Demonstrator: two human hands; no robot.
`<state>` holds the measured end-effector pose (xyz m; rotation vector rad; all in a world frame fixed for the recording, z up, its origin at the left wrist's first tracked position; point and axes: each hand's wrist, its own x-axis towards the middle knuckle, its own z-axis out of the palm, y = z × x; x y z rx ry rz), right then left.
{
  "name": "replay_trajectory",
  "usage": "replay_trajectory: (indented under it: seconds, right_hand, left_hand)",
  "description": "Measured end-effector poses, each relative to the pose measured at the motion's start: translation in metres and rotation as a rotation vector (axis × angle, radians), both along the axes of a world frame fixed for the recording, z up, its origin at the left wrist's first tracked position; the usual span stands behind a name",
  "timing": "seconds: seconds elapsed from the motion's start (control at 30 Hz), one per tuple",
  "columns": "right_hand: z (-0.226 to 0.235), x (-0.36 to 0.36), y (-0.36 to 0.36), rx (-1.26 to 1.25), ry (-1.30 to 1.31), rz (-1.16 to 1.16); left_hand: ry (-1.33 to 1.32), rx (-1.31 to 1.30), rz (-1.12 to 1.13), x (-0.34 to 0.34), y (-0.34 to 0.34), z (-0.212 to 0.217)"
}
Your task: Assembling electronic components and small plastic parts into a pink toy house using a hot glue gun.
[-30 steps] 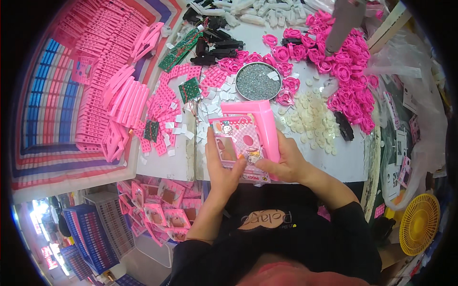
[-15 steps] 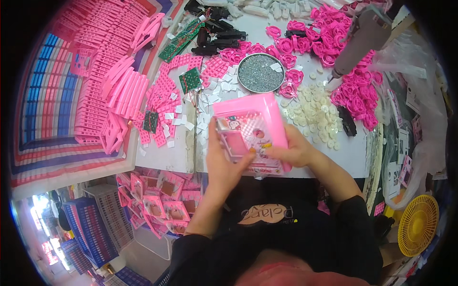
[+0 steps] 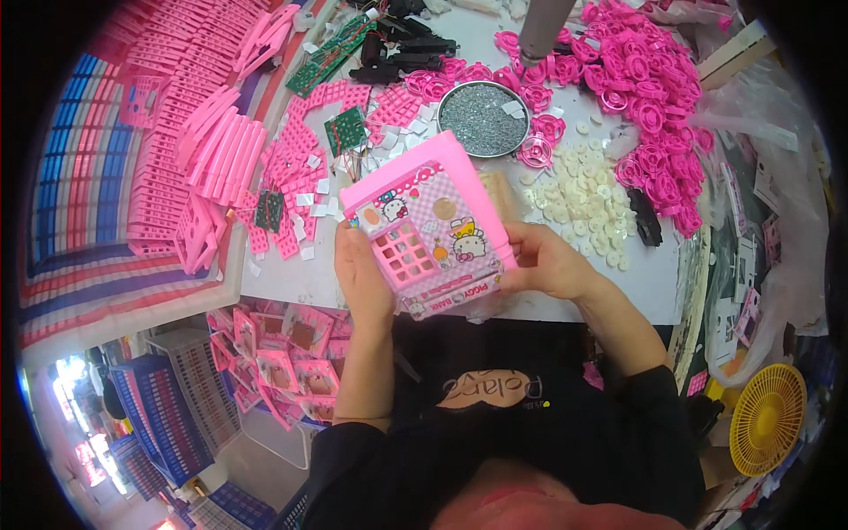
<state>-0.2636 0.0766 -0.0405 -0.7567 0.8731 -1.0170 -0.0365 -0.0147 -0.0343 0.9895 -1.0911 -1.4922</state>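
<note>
Both my hands hold a pink plastic panel (image 3: 455, 163) above the table's near edge, tilted, its decorated face up. Cartoon cats, a round spot and a grid of small square openings mark that face. My left hand (image 3: 362, 278) closes on its left edge, thumb at the rim. Gripping the lower right corner, my right hand (image 3: 549, 261) has some fingers hidden behind the panel. Just beyond it stands a round dish of small metal screws (image 3: 481, 119). A pile of white plastic discs (image 3: 583, 208) lies right of the panel.
A grey electric screwdriver (image 3: 541, 35) hangs over the far side. Pink ring-shaped parts (image 3: 649, 106) heap at right. Pink keypads (image 3: 287, 172), a green circuit board (image 3: 344, 131) and black parts (image 3: 411, 62) lie left. Pink frames (image 3: 296, 353) fill a bin below; a yellow basket (image 3: 767, 420) stands lower right.
The panel has turned and shifted left, and its grid of openings now shows plainly. My left hand moved left with it. The hanging screwdriver has swung left and away.
</note>
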Motion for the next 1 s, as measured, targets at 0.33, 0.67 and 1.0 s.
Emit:
replay_trajectory:
  seconds: [0.33,0.67,1.0]
  right_hand:
    - [-0.008,0.03,0.001,-0.225,0.313,-0.399]
    - [-0.008,0.02,-0.007,-0.305,0.317,-0.408]
    - [-0.007,-0.048,-0.048,-0.549,0.797,-0.29]
  left_hand:
    - [-0.411,-0.463,0.086,-0.01,-0.02,-0.001]
    - [-0.401,-0.5,0.116,-0.013,-0.001,-0.024]
    - [-0.578,-0.709,-0.361,-0.001,-0.061,0.001]
